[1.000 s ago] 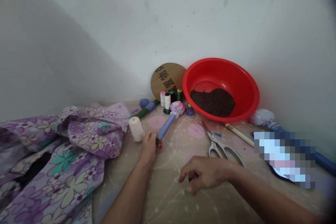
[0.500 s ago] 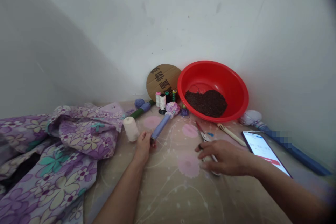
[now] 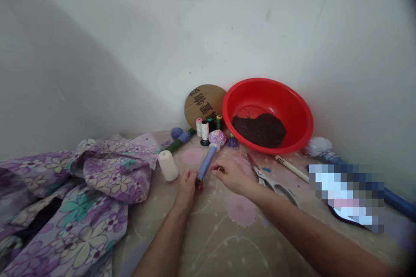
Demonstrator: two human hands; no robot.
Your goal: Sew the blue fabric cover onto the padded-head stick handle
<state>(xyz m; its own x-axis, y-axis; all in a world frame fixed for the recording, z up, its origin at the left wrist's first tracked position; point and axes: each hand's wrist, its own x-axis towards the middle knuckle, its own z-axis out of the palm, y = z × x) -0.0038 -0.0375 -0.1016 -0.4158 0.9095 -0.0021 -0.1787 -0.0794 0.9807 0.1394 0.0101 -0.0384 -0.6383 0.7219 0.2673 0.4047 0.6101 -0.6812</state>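
Note:
My left hand [image 3: 188,184] is closed on the lower end of a blue-wrapped stick with a floral cloth ball head [image 3: 206,163]; the ball points away from me. Close to the stick's right side is my right hand [image 3: 230,175], thumb and fingers pinched together. What the pinch holds, if anything, is too small to make out. Scissors [image 3: 261,177] with grey handles lie on the table beyond my right wrist. A white thread cone [image 3: 168,165] stands just left of my left hand.
A red basin [image 3: 307,125] holding dark brown material leans at the back. Several thread spools [image 3: 204,132] stand beside a cardboard disc [image 3: 201,104]. Floral fabric [image 3: 107,177] is heaped at left. A cream-coloured tool [image 3: 292,169], a phone [image 3: 344,216] and another blue stick [image 3: 399,201] lie right.
My right hand has left the scissors and moved left to the stick, its fingers now pinched. My left hand keeps its grip on the stick. The view has shifted slightly.

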